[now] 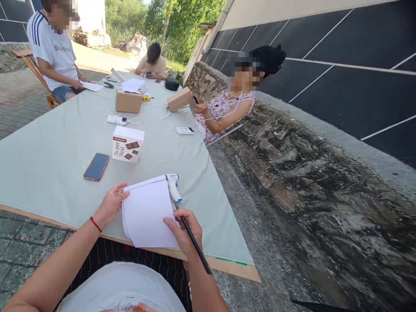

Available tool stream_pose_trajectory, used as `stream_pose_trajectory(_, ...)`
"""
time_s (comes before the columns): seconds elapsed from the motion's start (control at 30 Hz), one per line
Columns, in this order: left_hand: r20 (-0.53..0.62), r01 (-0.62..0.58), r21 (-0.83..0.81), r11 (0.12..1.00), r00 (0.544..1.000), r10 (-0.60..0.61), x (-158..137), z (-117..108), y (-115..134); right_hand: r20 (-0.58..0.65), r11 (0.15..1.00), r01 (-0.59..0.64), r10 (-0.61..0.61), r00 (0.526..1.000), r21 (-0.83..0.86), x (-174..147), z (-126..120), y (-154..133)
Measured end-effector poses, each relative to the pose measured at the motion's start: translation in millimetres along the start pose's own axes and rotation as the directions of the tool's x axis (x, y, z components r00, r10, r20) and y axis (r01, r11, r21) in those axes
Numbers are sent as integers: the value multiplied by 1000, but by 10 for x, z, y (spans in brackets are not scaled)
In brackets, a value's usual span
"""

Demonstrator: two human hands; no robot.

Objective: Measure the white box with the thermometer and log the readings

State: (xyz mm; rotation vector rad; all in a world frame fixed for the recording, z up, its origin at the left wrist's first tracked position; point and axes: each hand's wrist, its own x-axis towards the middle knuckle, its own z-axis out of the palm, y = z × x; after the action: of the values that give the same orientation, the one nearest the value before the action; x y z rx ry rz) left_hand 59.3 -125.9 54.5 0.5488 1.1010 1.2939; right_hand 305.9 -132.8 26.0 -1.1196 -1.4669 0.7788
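Note:
A stack of blank white paper (149, 212) lies between my hands at the near edge of the table. My left hand (113, 201), with a red cord on its wrist, is closed on the upper left edge of the sheets. My right hand (186, 229) holds a slim black pen (195, 245) slanting across the fingers, its thin end pointing away from me. The right thumb also presses the paper's right edge. Just beyond the paper's upper right corner lies a white and blue handheld infrared thermometer (173, 186). Neither hand touches it.
A phone (96, 167) and a white snack box (128, 145) stand farther in on the cloth-covered table (58, 164). Behind them are a white corded device (117, 120), cardboard boxes (128, 103) and a white gadget (184, 130). Several people sit around; a stone wall (292, 173) runs along the right.

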Motion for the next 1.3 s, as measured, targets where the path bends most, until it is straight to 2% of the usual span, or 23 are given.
stream_pose_trajectory(0.13, 3, -129, 225, 966, 991, 132, 25, -77, -18, 61, 989, 66, -58, 996, -135, 66, -79, -8)
stream_pose_trajectory(0.27, 53, -268, 433, 860, 961, 273, 28, -181, -49, 56, 979, 59, -49, 997, -193, 115, -127, 25)
stream_pose_trajectory(0.4, 215, -434, 668, 604, 890, 401, 23, -273, -22, 78, 971, 52, -35, 996, -234, 108, -177, 105)
stream_pose_trajectory(0.53, 372, -525, 768, 366, 831, 413, -2, -317, 38, 107, 956, 67, -38, 994, -284, 96, -218, 159)
stream_pose_trajectory(0.63, 447, -552, 810, 198, 799, 402, -19, -330, 37, 148, 947, 93, -49, 988, -308, 99, -224, 141)
stream_pose_trajectory(0.8, 563, -579, 809, -100, 714, 416, -39, -334, -56, 178, 939, 119, -63, 982, -323, 104, -207, 90)
stream_pose_trajectory(0.93, 596, -514, 803, -301, 702, 390, -65, -290, -113, 185, 934, 133, -74, 980, -331, 99, -198, 113)
stream_pose_trajectory(1.0, 588, -494, 808, -321, 704, 398, -87, -252, -117, 184, 929, 147, -88, 979, -339, 98, -186, 145)
stream_pose_trajectory(1.07, 583, -503, 812, -295, 691, 427, -118, -212, -106, 162, 919, 168, -117, 980, -357, 101, -165, 179)
stream_pose_trajectory(1.17, 594, -545, 799, -254, 652, 472, -174, -153, -70, 71, 886, 251, -243, 968, -389, 112, -121, 186)
stream_pose_trajectory(1.23, 617, -584, 775, -241, 620, 484, -217, -102, -46, 7, 844, 353, -383, 924, -403, 116, -89, 128)
stream_pose_trajectory(1.3, 644, -630, 745, -220, 592, 484, -268, -31, -29, -15, 785, 470, -519, 855, -403, 111, -55, 9)
